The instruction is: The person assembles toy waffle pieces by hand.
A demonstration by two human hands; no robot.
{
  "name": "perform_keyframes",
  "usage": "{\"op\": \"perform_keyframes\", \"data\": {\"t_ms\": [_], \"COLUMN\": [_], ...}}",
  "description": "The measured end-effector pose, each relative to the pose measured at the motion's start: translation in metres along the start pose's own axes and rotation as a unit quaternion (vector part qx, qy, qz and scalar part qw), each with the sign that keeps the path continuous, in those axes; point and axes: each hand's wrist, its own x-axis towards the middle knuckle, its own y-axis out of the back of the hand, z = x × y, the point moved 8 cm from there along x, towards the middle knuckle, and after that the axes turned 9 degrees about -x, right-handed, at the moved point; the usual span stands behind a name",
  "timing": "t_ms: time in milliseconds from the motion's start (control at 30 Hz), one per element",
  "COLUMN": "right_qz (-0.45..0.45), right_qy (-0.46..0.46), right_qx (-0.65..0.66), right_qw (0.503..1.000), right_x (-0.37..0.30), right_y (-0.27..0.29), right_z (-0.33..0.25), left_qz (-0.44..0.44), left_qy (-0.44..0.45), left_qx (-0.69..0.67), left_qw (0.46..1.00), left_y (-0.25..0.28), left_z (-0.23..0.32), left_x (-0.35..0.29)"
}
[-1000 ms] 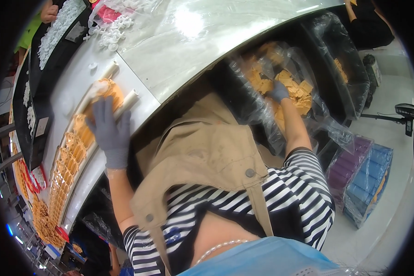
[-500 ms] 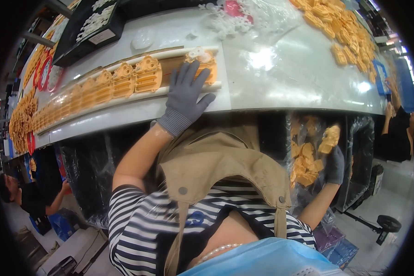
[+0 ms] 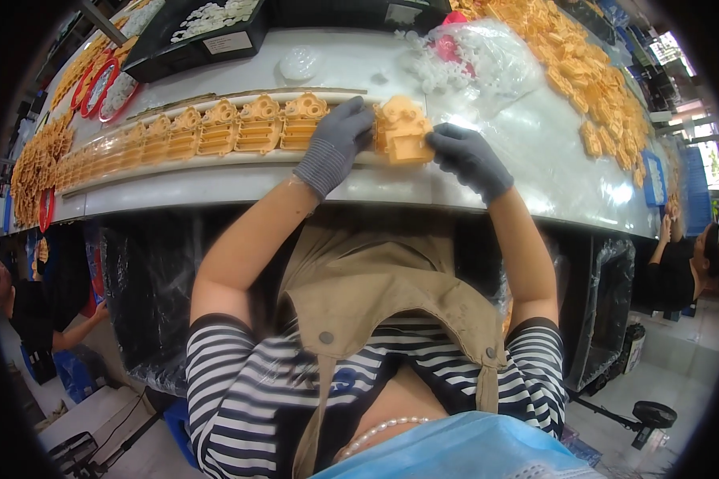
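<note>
An orange plastic molded shell (image 3: 408, 132) is up over the right end of a pale rail track (image 3: 248, 160). My right hand (image 3: 473, 160), in a grey glove, pinches its right edge between thumb and fingers. My left hand (image 3: 339, 146), also gloved in grey, has its fingers bent together against the left side of the orange parts at the track's end; its fingertips are partly hidden. Part of another orange piece shows behind the held shell. To the left, a row of similar orange shells (image 3: 260, 124) stands side by side along the track.
Black bins (image 3: 200, 44) with white parts stand at the back left. A clear bag of white parts (image 3: 483, 64) lies behind my right hand. Orange pieces pile up at the far right (image 3: 587, 76) and far left (image 3: 40, 168). Plastic-lined black boxes (image 3: 603, 307) sit below the table edge.
My right hand has come up from the box below the table, bringing an orange shell to the track's end. My left hand's fingers, spread before, are now bent together. The view has shifted.
</note>
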Motion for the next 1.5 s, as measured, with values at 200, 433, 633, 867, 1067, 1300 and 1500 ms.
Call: {"op": "perform_keyframes", "data": {"t_ms": [200,433,633,867,1067,1300,1500], "right_qz": [-0.02,0.01,-0.009,0.064,0.031,0.201,0.303], "right_qy": [0.033,0.043,0.127,0.19,0.19,0.268,0.375], "right_qx": [0.044,0.032,0.194,0.234,0.299,0.121,0.054], "right_qw": [0.998,0.999,0.973,0.951,0.935,0.934,0.874], "right_x": [0.036,0.042,0.011,-0.029,-0.033,-0.048,-0.06], "right_y": [-0.008,-0.004,-0.013,-0.026,-0.032,-0.002,-0.007], "right_z": [0.017,0.022,0.006,0.011,0.03,0.009,-0.026], "left_qz": [-0.027,-0.015,-0.05,-0.039,-0.073,-0.064,-0.15], "left_qy": [0.074,0.093,0.059,-0.151,-0.101,-0.121,-0.138], "left_qx": [-0.017,0.083,0.022,0.212,0.145,0.104,0.201], "left_qw": [0.997,0.992,0.997,0.965,0.982,0.985,0.958], "left_y": [-0.004,-0.008,-0.037,-0.055,-0.069,-0.069,-0.087], "left_z": [-0.008,-0.015,-0.018,0.009,-0.002,-0.006,-0.018], "left_x": [0.008,0.026,0.003,-0.038,-0.052,-0.064,-0.077]}}
